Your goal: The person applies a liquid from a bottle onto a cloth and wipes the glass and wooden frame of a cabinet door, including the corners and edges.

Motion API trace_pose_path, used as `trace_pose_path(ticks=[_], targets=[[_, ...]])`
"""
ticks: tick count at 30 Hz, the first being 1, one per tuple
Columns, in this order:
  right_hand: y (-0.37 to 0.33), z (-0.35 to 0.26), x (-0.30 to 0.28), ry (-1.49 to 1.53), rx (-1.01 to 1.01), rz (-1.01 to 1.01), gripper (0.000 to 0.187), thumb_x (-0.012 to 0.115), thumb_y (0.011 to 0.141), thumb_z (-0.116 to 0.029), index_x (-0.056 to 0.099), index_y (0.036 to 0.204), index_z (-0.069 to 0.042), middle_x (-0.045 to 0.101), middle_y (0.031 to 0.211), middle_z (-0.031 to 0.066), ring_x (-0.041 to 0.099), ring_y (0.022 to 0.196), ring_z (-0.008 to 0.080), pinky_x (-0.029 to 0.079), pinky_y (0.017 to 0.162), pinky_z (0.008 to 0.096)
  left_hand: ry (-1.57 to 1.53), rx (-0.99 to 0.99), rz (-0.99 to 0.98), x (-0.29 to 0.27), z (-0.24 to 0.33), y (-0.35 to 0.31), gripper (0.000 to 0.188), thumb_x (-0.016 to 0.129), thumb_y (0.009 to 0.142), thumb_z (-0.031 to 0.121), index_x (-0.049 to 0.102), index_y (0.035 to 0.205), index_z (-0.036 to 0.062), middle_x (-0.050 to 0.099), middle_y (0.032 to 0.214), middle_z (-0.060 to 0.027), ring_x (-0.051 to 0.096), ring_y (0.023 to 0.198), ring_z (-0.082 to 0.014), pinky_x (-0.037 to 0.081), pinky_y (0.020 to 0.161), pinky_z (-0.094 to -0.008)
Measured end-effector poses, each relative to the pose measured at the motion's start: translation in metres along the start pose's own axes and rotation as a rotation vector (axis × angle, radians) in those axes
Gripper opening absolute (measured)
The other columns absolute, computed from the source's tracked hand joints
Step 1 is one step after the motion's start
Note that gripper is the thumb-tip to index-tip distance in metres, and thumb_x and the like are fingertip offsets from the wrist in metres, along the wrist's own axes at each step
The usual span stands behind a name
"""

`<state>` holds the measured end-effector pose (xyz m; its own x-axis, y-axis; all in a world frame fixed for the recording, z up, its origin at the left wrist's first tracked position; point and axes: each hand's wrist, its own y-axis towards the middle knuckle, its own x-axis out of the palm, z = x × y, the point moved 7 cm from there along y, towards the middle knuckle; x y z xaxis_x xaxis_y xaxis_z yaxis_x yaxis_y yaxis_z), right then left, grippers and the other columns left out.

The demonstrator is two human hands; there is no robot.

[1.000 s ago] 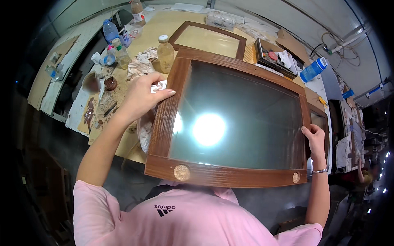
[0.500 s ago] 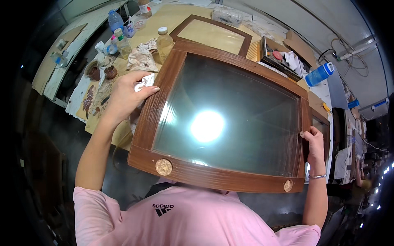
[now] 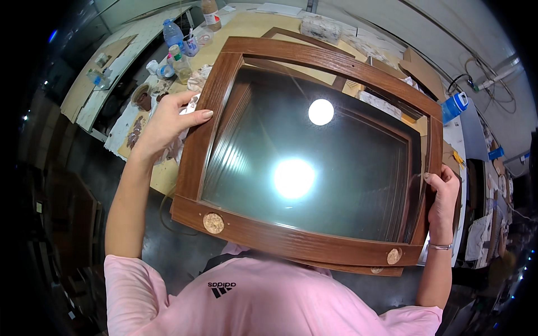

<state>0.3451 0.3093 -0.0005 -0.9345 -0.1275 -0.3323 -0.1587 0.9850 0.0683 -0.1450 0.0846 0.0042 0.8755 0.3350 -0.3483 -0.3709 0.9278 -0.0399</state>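
Note:
I hold up a brown wooden cabinet door [image 3: 314, 249] with a glass pane [image 3: 291, 151], tilted in front of my chest. Two round hinge holes mark its near rail. My left hand [image 3: 168, 126] grips the left stile, thumb on the front face, with a crumpled white tissue [image 3: 191, 105] between fingers and wood. At the right stile my right hand [image 3: 443, 193] is closed round the edge, thumb on the front, other fingers partly hidden behind. Bright round light spots shine on the glass. Below the near rail, another brown wooden edge [image 3: 358, 270] with a round hole peeks out.
Beyond the door stands a workbench [image 3: 246, 23] with another wooden frame [image 3: 302, 38] on it. Bottles [image 3: 182, 66], a stained tub [image 3: 142, 98] and a blue water bottle [image 3: 174, 33] stand left. Another blue bottle [image 3: 454, 106] is right, near cables [image 3: 493, 81].
The door has tilted and its far edge has risen, covering more of the bench. Both hands moved with it, still gripping. A second light spot and the lower wooden edge have come into sight.

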Motion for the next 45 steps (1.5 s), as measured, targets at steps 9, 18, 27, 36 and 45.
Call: trace_pose_path(ticks=[9,18,27,36,45], targets=[[0.001,0.013,0.007,-0.065,0.051,-0.015,0.012,0.068,0.071,-0.003,0.056,0.074,-0.004,0.043,0.069,-0.0058,0.038,0.064,0.0053,0.030,0.058,0.0245,0.139,0.111,0.260,-0.022,-0.020,-0.017,0.035,0.072,0.088,0.011,0.067,0.120,-0.0026,0.068,0.103,-0.0022,0.061,0.088,-0.0086,0.049,0.078,-0.0235],[-0.006,0.026,0.024,-0.082,0.139,-0.110,0.022,0.065,0.077,-0.003,0.067,0.097,0.004,0.063,0.084,0.0007,0.055,0.074,0.0082,0.045,0.070,0.0246,0.175,-0.165,0.071,-0.022,-0.163,-0.046,0.028,0.062,0.096,0.016,0.068,0.115,-0.0040,0.074,0.094,-0.0075,0.066,0.090,-0.0150,0.051,0.087,-0.0293],[-0.004,0.032,0.020,-0.243,0.103,-0.081,0.019,0.061,0.077,-0.007,0.066,0.093,0.002,0.057,0.082,-0.0028,0.047,0.074,0.0064,0.038,0.069,0.0237,0.391,-0.186,0.864,-0.186,-0.307,-0.093,0.024,0.067,0.089,0.015,0.071,0.106,-0.0012,0.073,0.095,-0.0118,0.068,0.088,-0.0212,0.053,0.080,-0.0331],[-0.010,0.018,0.024,-0.298,0.014,0.109,0.025,0.060,0.076,-0.008,0.067,0.094,0.008,0.056,0.077,-0.0001,0.046,0.070,0.0084,0.036,0.062,0.0260,0.876,-0.327,0.778,-0.264,-0.407,-0.085,0.030,0.069,0.089,0.018,0.067,0.114,0.0011,0.068,0.107,-0.0260,0.065,0.102,-0.0428,0.050,0.086,-0.0477],[-0.004,0.029,0.016,-0.362,0.026,0.135,0.023,0.061,0.072,-0.013,0.065,0.082,0.008,0.058,0.070,0.0018,0.050,0.066,0.0096,0.038,0.060,0.0267,-0.321,0.027,0.402,-0.138,-0.177,-0.073,0.042,0.066,0.092,0.004,0.056,0.132,-0.0046,0.066,0.106,-0.0074,0.062,0.080,-0.0100,0.053,0.073,-0.0247]])
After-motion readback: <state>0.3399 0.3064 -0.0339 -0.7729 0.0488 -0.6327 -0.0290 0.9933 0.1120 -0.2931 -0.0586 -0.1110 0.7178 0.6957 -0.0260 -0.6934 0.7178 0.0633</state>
